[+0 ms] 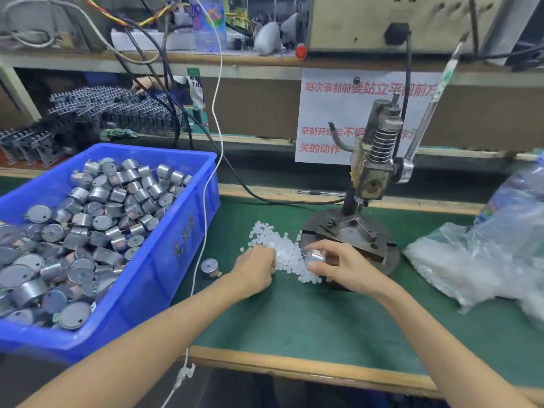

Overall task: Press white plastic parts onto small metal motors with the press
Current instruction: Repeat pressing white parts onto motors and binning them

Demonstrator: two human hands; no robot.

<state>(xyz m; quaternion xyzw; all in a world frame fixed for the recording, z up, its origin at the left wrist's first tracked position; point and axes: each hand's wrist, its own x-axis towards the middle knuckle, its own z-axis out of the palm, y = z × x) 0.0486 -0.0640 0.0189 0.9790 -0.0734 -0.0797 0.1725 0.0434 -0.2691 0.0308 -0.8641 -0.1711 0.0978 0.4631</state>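
- Motor (pixel 315 257): one small metal can, gripped between thumb and fingers of the right hand (pixel 338 266). It is held just above the near edge of the pile, in front of the press base.
- White plastic parts (pixel 284 254): a loose heap on the green mat (pixel 294 319), between the two hands and touching the foot of the base.
- Left hand (pixel 256 267): fingers curled down into the heap. Whether they have a part pinched I cannot tell; the fingertips are hidden.
- Press (pixel 378 160): hand-lever type with a spring on the ram, standing behind the heap. The round base (pixel 362 234) has nothing on its fixture.
- Blue bin (pixel 182 242): at the left, piled full of motors.
- Loose motor (pixel 210 267): lying on the mat just beside the bin.
- Plastic bag (pixel 471 260): at the right, holding more white stock.
- Risks, as I judge them:
  - The parts are tiny and slick, so two could be picked up together or one dropped.
  - A part set crooked on the shaft would be crushed under the ram.
  - A sweep of the wrist could scatter the heap.
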